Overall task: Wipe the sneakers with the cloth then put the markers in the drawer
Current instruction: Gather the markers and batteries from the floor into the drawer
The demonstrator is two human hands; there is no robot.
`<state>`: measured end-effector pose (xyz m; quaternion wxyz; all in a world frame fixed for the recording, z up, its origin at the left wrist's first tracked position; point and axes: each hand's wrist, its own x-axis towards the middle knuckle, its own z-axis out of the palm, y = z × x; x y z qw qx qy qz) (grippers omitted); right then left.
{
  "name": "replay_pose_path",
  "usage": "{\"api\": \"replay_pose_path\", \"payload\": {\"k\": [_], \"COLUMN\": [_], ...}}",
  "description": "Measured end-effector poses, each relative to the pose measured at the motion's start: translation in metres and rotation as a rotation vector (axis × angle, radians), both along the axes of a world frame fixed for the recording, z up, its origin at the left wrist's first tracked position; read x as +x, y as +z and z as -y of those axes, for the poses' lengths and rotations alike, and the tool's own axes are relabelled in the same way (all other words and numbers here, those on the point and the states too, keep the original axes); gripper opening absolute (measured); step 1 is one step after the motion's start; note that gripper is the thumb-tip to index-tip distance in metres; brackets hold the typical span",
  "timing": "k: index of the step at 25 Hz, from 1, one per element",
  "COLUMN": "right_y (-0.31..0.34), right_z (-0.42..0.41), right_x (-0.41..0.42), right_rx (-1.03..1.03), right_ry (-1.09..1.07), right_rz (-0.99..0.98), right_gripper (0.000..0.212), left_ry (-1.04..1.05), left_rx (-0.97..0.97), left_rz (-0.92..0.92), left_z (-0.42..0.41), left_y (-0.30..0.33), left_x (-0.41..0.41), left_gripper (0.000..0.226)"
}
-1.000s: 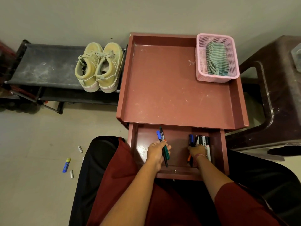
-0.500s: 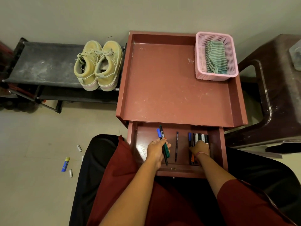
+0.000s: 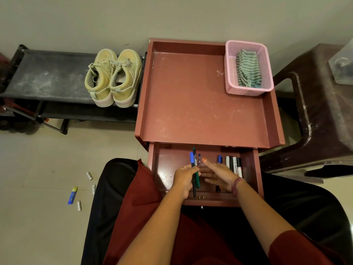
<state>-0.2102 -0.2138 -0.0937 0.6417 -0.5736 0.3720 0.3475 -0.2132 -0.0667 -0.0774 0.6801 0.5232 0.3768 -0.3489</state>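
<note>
The drawer (image 3: pixel 162 169) of the red-brown side table stands pulled out over my lap. My left hand (image 3: pixel 184 178) grips a blue marker and a green marker (image 3: pixel 194 159) upright above the drawer's middle. My right hand (image 3: pixel 217 174) reaches leftward with straight fingers towards a thin blue pen (image 3: pixel 199 158) lying beside them. Several markers (image 3: pixel 234 165) lie in a row at the drawer's right side. The yellow sneakers (image 3: pixel 113 77) sit on the black rack at left. The striped cloth (image 3: pixel 247 71) lies in the pink basket (image 3: pixel 229 73).
The table top (image 3: pixel 200 96) has raised rims. The black shoe rack (image 3: pixel 47 77) stands left of it, and a dark brown plastic stool (image 3: pixel 321 115) to its right. Small batteries (image 3: pixel 89 175) and a blue and yellow object (image 3: pixel 73 195) lie on the floor at left.
My right hand left the row of markers at the drawer's right and moved left, fingers now straight, towards the thin pen. My left hand kept its two markers.
</note>
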Motion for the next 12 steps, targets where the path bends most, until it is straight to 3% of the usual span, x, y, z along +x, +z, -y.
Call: {"api": "replay_pose_path", "payload": {"k": [3,12], "right_y": [0.003,-0.008], "right_z": [-0.01,-0.01], "right_x": [-0.003,-0.01], "right_rx": [0.154,0.178], "right_ry": [0.003,-0.101], "right_rz": [0.022,-0.005], "right_gripper": [0.03,0.005], "left_ry": [-0.146,-0.201], "left_rx": [0.022,0.073], "left_rz": [0.049,0.136], "left_z": [0.001,0.006], "left_y": [-0.005,-0.013], "left_x": [-0.004,-0.006], "left_gripper": [0.016,0.045]}}
